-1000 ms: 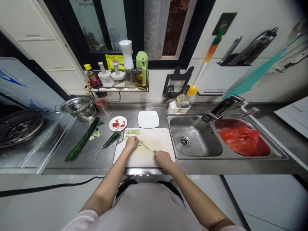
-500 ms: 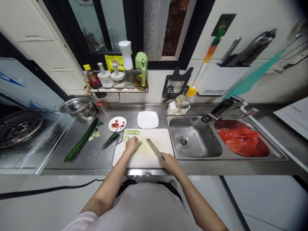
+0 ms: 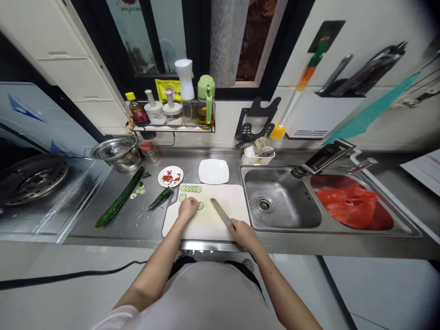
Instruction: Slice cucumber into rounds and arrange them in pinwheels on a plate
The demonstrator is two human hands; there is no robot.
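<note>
Slice (image 3: pixel 201 206): cucumber, flat on the board (image 3: pixel 213 233), just beside the left fingertips. Probably light, wet and slippery, with a tender middle that could tear; best pinched by its rim.
Left hand (image 3: pixel 188 208): fingers curled low over the board's left part; whether they pinch anything, I cannot tell.
Knife (image 3: pixel 220 211): right of the slice and apart from it, tip pointing away and leftward. The blade looks stiff, likely slick with juice; the handle is the place to hold.
Right hand (image 3: pixel 244 234): wrapped around the knife's handle.
Row (image 3: pixel 191 189): more slices, along the board's far left edge.
Cut cucumber (image 3: pixel 161 199): left of the board; probably firm. A longer cucumber (image 3: pixel 120 197) lies beyond it.
Sink (image 3: pixel 285 199): just right of the board.
Changes: one second ago the blade reached the left fingertips; now it stands off rightward, and the slice shows more fully.
</note>
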